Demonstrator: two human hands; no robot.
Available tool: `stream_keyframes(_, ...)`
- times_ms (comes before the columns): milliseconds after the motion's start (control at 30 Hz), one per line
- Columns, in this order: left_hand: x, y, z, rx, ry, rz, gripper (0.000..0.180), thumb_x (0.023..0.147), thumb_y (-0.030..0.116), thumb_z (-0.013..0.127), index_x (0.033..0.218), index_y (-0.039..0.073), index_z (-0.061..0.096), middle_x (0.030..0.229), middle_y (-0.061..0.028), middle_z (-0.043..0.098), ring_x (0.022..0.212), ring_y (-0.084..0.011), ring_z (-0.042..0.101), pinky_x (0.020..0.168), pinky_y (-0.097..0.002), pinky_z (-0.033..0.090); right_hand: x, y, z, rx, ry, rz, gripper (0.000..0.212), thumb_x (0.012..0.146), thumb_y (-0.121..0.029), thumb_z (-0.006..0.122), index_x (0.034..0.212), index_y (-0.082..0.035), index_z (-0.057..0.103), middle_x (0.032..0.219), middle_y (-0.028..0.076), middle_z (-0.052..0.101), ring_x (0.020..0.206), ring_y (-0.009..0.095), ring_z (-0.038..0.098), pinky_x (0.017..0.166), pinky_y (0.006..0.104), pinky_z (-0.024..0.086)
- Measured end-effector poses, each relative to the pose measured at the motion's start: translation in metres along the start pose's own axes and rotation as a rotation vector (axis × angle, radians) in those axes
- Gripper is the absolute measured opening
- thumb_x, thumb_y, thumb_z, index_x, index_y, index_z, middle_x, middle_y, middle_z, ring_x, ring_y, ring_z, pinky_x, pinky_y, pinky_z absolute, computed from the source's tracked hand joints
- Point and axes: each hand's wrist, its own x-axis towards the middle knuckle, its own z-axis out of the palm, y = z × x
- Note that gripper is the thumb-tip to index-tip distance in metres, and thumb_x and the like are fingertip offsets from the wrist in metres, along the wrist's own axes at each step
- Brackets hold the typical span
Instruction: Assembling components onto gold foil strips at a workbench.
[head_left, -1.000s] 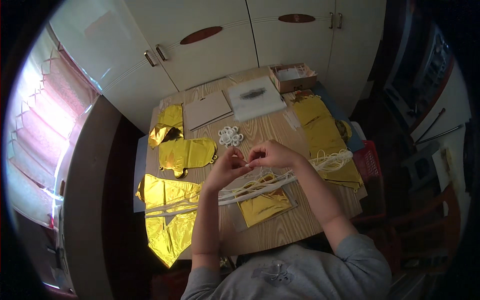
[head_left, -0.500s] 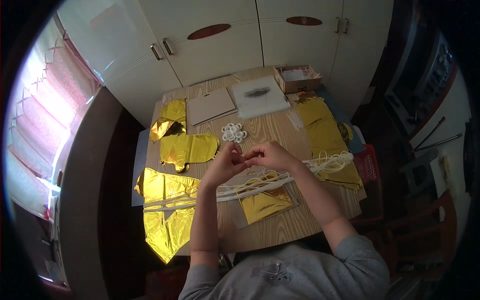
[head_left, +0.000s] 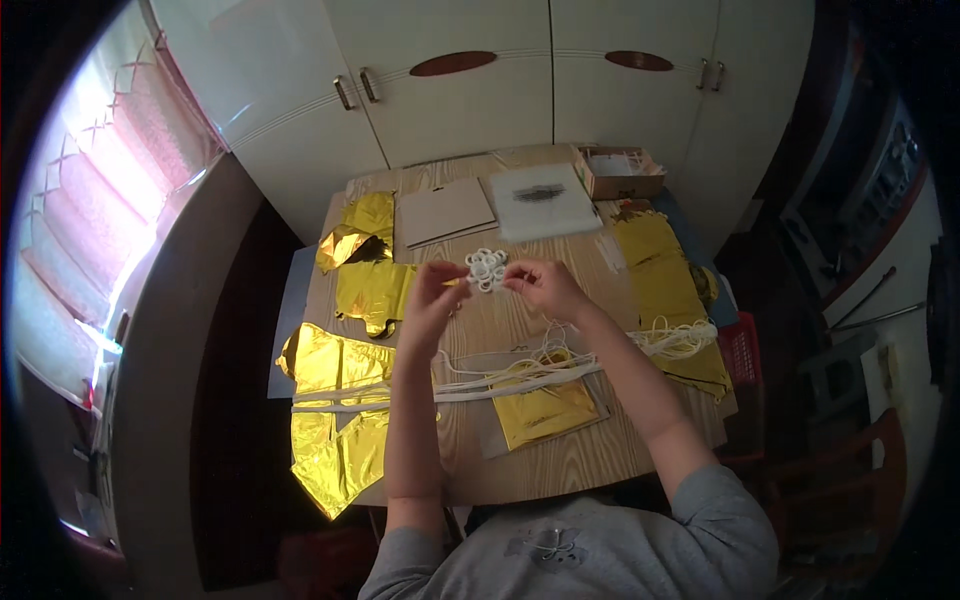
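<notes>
Over the middle of the table, my left hand (head_left: 437, 298) and my right hand (head_left: 546, 288) are held apart, each with fingers pinched. Whatever is between the fingertips is too small to make out. Just beyond them lies a small heap of white rings (head_left: 487, 264); the right fingertips overlap its near edge in view. Below both hands, a bundle of white cords (head_left: 520, 381) runs across the table, partly hidden by my left forearm. Its looped end (head_left: 680, 338) rests at the right. A gold foil piece (head_left: 545, 412) lies under the cords.
More gold foil sheets lie left (head_left: 345, 360) and right (head_left: 650, 255) on the wooden table (head_left: 560, 468). At the back are a brown board (head_left: 445, 212), a whitish sheet (head_left: 545, 205) with a dark patch, and an open box (head_left: 620, 178). A red basket (head_left: 740, 350) stands beyond the right edge.
My hands were together at the fingertips and have moved apart, leaving a gap through which the rings show. The whole view has shifted slightly.
</notes>
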Motion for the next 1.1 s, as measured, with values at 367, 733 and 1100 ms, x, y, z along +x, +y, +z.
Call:
stream_keyframes(367,-0.005,0.024,-0.035,-0.093,0.237,0.121,0.009,0.082,0.007,0.055,0.090,0.006,0.052,0.089,-0.0047,0.061,0.073,-0.0062,0.052,0.064,-0.0192,0.037,0.055,0.085,0.031,-0.746,0.287,-0.577,0.007,0.077,-0.014,0.059,0.079,-0.008,0.058,0.078,0.006,0.059,0.078,0.022,0.057,0.068,0.0344,0.045)
stream_keyframes(733,-0.004,0.023,-0.035,-0.078,0.214,0.116,0.006,0.083,0.006,0.054,0.089,0.006,0.052,0.088,-0.0055,0.062,0.072,-0.0062,0.053,0.063,-0.0185,0.037,0.058,0.110,0.041,-0.889,0.130,-0.710,0.006,0.069,-0.015,0.059,0.072,-0.011,0.055,0.076,0.003,0.058,0.078,0.020,0.058,0.067,0.0333,0.046)
stream_keyframes(1100,-0.003,0.024,-0.028,-0.078,0.197,0.094,0.007,0.082,0.008,0.055,0.088,0.005,0.053,0.085,-0.0047,0.062,0.072,-0.0054,0.052,0.063,-0.0191,0.036,0.045,0.099,0.035,-0.519,0.201,-0.342,0.014,0.079,-0.016,0.057,0.086,-0.006,0.063,0.088,0.007,0.063,0.084,0.025,0.059,0.075,0.0342,0.046)
